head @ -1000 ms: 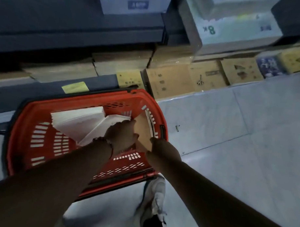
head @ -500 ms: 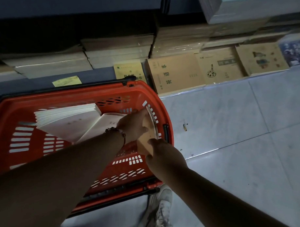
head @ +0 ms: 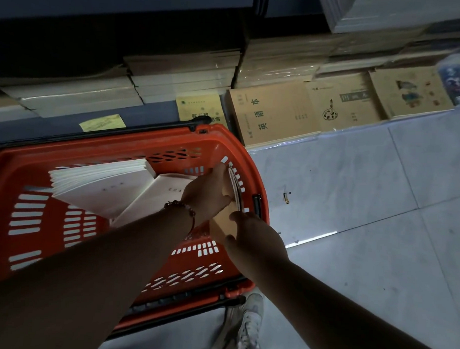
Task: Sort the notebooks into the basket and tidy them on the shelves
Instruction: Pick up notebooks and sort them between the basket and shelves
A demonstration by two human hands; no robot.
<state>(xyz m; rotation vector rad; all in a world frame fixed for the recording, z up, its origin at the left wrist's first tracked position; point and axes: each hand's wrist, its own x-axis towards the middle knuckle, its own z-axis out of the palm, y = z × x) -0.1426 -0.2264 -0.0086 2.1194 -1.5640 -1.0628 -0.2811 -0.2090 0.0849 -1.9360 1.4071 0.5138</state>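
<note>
Both hands work at the basket's three o'clock end: the left hand (head: 206, 193), wearing a bead bracelet (head: 180, 208), lies with its fingers curled over the top edge of a small stack of brown-covered notebooks (head: 223, 221) standing on edge against the wall, while the right hand (head: 253, 234) grips the same stack from its near corner, thumb on one face and fingers wrapped behind. So the stack is pinched between two hands, upright and leaning toward the red basket (head: 240, 148) rim. At nine o'clock from them, inside the basket, a thick pile of white notebooks (head: 101, 181) lies tilted, with a second white notebook (head: 155, 197) slanted beside it. Past the basket, at twelve to two o'clock, the lowest shelf (head: 153, 111) carries wrapped bundles and brown exercise books (head: 275, 110) facing up. By my judgement the brown stack is being either seated or drawn out; which one cannot be told. The risk is plain: the thin books are held only at their edges, so a loose grip would let the inner ones fan out and slide down behind the white pile, bending covers. The tilted white pile could also slump toward three o'clock once its neighbour shifts. A shoe (head: 244, 323) stands at six o'clock, just beside the basket.
</note>
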